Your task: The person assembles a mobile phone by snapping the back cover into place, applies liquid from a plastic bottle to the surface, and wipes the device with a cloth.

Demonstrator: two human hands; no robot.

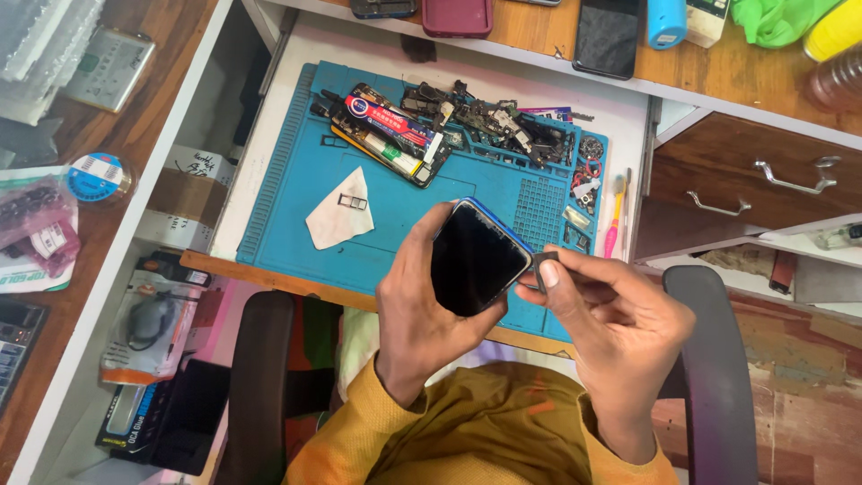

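Head view, looking down on a repair bench. Two hands, one phone in work. Left hand [422,305] is clenched round the black glass-fronted smartphone with blue rim [476,256], screen up, held above the near edge of the blue silicone work mat [296,224], at approx 6 o'clock of the mat. Right hand [602,314] pinches a small dark flat tool [545,260] btwn thumb and forefinger, its tip touching the phone's edge at 3 o'clock.

Count on mat: one white paper scrap [337,220] at 9 o'clock of the phone, carrying one thin metal tray [353,203]; one opened phone chassis with red-and-white label [391,133] at 11 o'clock; one heap of dark loose parts [503,126] at 12 o'clock, pieces too small to count. One pink-handled brush [615,220] lies along the mat's right edge, 2 o'clock.

Back shelf: at least four devices in a row, incl. one dark phone face-up [608,36]. Two metal drawer handles [790,180] at 3 o'clock.

Edges/room: open mat surface lies btwn paper scrap and phone; the mat's far strip is crowded. Two dark chair armrests [260,377] flank the person, close on both sides of the forearms.
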